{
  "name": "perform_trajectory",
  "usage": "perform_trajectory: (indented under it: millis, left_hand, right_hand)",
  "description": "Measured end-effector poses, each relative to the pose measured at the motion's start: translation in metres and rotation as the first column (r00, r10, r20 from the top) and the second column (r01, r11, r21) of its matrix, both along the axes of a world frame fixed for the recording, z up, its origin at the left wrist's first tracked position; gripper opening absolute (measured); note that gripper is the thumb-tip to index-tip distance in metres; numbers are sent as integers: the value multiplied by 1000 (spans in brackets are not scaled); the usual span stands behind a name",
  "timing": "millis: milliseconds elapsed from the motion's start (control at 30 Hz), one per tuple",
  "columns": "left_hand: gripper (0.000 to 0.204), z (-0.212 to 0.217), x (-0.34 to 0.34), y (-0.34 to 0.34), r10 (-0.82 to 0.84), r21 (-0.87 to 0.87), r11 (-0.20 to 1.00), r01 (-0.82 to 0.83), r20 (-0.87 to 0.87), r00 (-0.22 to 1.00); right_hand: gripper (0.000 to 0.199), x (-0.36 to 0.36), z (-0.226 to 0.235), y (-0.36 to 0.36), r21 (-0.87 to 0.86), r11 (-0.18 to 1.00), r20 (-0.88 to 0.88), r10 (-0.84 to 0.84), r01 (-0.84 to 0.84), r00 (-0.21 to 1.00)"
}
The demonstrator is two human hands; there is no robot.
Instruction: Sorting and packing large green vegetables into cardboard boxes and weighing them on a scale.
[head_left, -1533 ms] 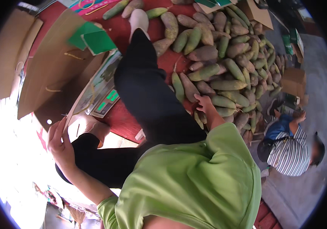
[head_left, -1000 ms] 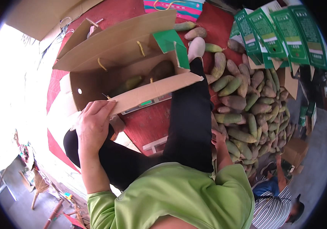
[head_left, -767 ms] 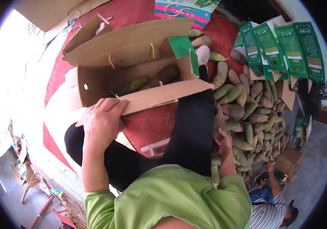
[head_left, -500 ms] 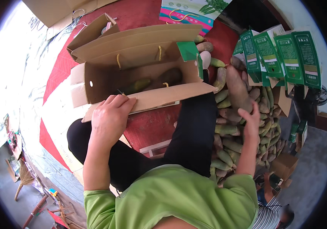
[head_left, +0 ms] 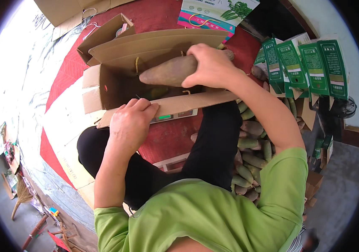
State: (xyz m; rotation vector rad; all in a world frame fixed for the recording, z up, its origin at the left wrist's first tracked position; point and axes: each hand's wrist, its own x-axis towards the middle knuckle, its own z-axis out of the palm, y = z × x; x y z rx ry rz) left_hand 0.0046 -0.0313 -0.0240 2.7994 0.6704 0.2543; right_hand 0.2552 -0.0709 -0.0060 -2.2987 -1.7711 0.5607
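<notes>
Gripping root (head_left: 169,71), right hand (head_left: 212,66) over open carton (head_left: 196,100), pale-lettered green boxes (head_left: 294,59)

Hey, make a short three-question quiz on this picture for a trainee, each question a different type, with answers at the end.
1. Which hand holds the large root vegetable at the open cardboard box?

2. True or false: the left hand is on the box's near flap.

3. The group of cartons at the picture's upper right is mainly which colour?
A) orange
B) green
C) black

Key:
1. The right hand, with its fingers wrapped around the thicker end.
2. True.
3. B.
</notes>
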Motion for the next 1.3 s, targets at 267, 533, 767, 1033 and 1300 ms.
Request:
perform_trajectory:
  millis: [267, 533, 767, 1033, 1300]
  left_hand:
    - [27, -1, -1, 0, -32, -23, 999, 31, -24, 999]
    - [31, 1, 3, 4, -29, -8, 1000, 29, -3, 1000]
    - [26, -7, 4, 1, 7, -94, 996, -1, 64, 998]
    - [23, -17, 12, 2, -92, -72, 993, 95, 48, 995]
    - [22, -25, -3, 15, -74, 24, 997, 73, 52, 996]
  right_hand:
    - [73, -2, -68, 46, -236, 968, 86, 105, -82, 991]
    - [51, 15, -25, 12, 188, 982, -352, 80, -13, 932]
    - [32, 61, 8, -122, 260, 852, -696, -161, 454, 700]
    - [33, 48, -135, -359, 11, 621, -441, -700, 784, 561]
    - [28, -61, -213, -501, -229, 537, -74, -841, 812, 536]
